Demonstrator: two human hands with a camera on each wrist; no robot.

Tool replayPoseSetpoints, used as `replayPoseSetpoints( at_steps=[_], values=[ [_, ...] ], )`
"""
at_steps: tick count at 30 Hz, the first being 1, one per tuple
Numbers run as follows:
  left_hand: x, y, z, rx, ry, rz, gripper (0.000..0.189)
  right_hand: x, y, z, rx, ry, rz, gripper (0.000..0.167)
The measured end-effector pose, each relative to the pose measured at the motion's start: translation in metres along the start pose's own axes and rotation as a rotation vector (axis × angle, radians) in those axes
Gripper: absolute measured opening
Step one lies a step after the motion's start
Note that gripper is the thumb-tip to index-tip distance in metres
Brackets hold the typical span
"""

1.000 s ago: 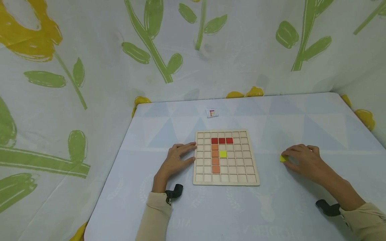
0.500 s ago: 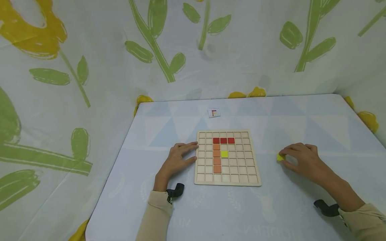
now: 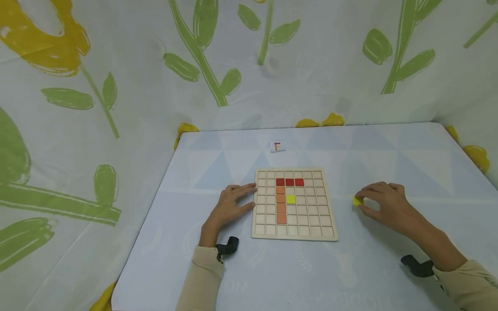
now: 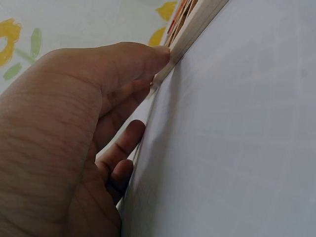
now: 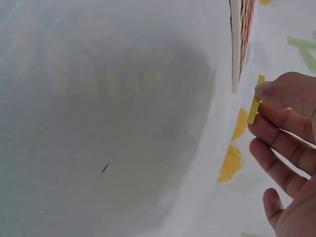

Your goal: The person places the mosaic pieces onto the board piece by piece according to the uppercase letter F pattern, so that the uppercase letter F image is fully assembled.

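Observation:
A square wooden grid board [image 3: 295, 237] lies on the table. In its cells sit a row of red tiles [image 3: 289, 182], a column of orange tiles [image 3: 281, 208] below the row's left end, and one yellow tile [image 3: 290, 199] to the right of that column. My left hand [image 3: 228, 205] has its fingertips and thumb at the board's left edge; the left wrist view shows the thumb [image 4: 158, 57] against the wooden side. Right of the board, my right hand [image 3: 389, 205] pinches another yellow tile [image 5: 255, 103] between thumb and fingers, above the tabletop.
Beyond the board lies a small card [image 3: 277, 146] printed with a coloured grid pattern. Pale cloth with leaf and flower prints [image 3: 194, 52] hangs behind and beside the table [image 3: 218, 172]. A black wrist mount [image 3: 417, 266] sits on the right wrist, another [image 3: 228, 246] on the left.
My right hand has moved a little left with the yellow tile, toward the board. The left hand stays at the board's left edge. The whole view has shifted slightly.

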State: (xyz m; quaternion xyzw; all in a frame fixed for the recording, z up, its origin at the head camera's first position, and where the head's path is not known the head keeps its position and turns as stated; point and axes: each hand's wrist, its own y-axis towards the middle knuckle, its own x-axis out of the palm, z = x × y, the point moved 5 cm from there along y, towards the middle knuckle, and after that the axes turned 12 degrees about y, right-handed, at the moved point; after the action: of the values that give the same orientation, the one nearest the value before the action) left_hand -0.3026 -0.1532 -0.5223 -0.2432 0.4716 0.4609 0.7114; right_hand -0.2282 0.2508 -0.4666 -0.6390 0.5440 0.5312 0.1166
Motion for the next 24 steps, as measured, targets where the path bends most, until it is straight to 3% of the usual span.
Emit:
replayPoseSetpoints(
  at_steps=[24],
  values=[
    [-0.002, 0.000, 0.002, 0.012, -0.014, 0.002, 0.048, 0.007, 0.014, -0.013, 0.001, -0.011, -0.023, 0.028]
  ],
)
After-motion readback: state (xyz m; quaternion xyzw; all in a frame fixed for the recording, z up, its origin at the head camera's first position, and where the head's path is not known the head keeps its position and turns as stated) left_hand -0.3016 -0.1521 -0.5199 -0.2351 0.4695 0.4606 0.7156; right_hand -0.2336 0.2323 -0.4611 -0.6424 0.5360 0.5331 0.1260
